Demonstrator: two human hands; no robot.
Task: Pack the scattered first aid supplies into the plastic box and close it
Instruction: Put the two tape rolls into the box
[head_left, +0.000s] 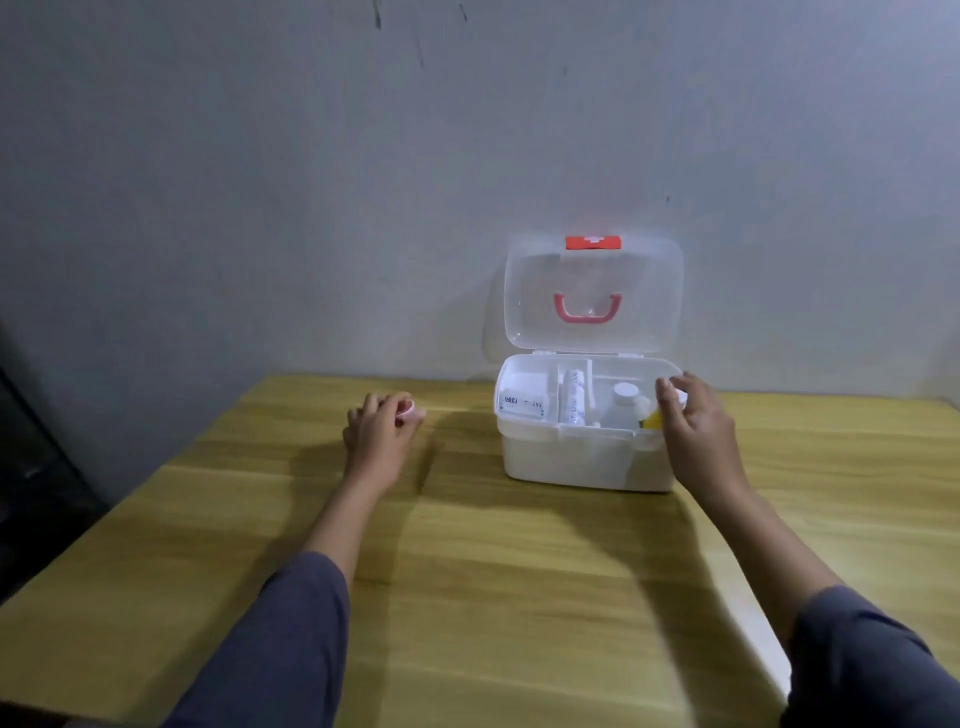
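The white plastic first aid box (582, 447) stands at the back of the yellow wooden counter (467, 571), its clear lid (592, 291) propped upright so both hands can load the tray. The right hand (696, 421) holds a small white item (679, 398) in its fingers (667, 389) over the box's right compartment, likely to drop it beside the white-capped bottle (623, 405). Well left of it, the left hand (379, 431) has its fingers closed on a small pink-and-white piece (408, 410), probably the last loose supply.
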